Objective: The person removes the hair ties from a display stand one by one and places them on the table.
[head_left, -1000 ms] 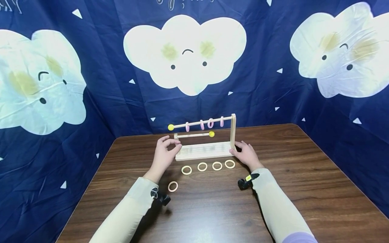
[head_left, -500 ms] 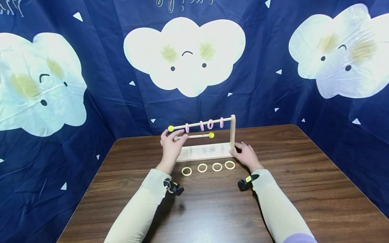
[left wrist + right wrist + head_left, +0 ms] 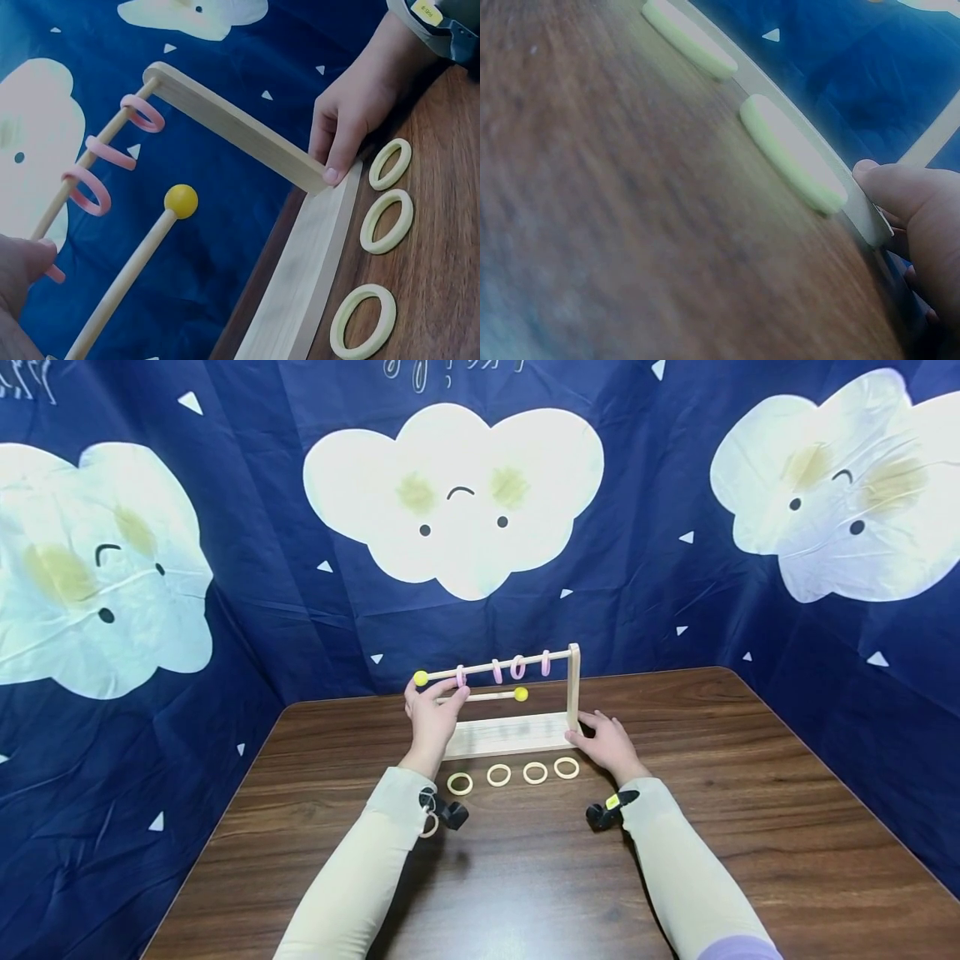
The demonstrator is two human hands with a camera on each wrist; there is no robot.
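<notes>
The leftmost pink ring [image 3: 461,675] hangs on the upper rod [image 3: 482,669] of the stand [image 3: 510,735], pinched by the left hand [image 3: 432,718]; three more rings [image 3: 112,155] hang further right; the right hand [image 3: 606,743] grips the stand's right end; four yellow rings [image 3: 367,234] lie in front on the tabletop [image 3: 517,877]

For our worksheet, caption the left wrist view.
Left hand at a pink ring, right hand holding a wooden stand beside three yellow rings.

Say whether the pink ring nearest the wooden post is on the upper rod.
On: the pale wooden upper rod passes through the pink ring.
</notes>
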